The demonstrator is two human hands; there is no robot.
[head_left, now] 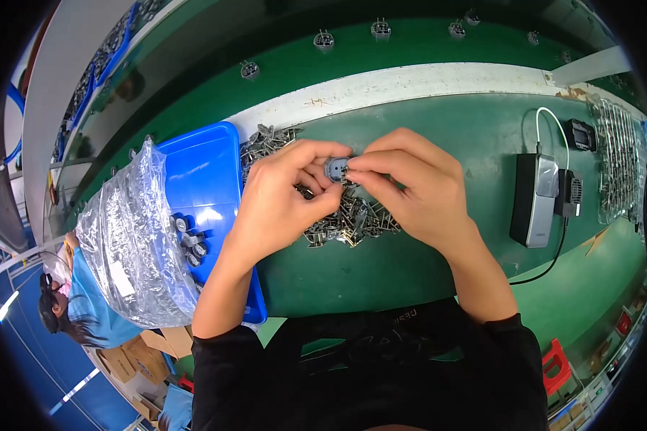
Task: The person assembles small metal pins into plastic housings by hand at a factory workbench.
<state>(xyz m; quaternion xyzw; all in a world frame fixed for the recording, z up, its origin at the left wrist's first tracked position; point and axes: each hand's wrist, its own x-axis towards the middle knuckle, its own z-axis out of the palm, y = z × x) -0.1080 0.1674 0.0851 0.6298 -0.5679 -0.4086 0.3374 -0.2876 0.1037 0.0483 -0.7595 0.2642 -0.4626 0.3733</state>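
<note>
Between the thumb and fingers of my left hand (pixel 277 194) is a small round grey plastic plug part (pixel 334 170), held up over the table with its face toward me. My right hand (pixel 420 190) is closed in a pinch at the part's right edge. Something tiny and dark may sit at those fingertips, too small to name. Below and behind both hands lies a loose pile of small metal pins and dark pieces (pixel 352 224), partly hidden by my left hand.
A blue tray (pixel 212 158) with several dark round parts (pixel 193 244) and a clear plastic bag (pixel 133 237) stands left. Beyond a white rail (pixel 410 80), a green belt (pixel 424 50) carries spaced parts. Right are a grey-black box (pixel 535 201) with cables and bagged metal pieces (pixel 618 165). Another person (pixel 93 287) sits far left.
</note>
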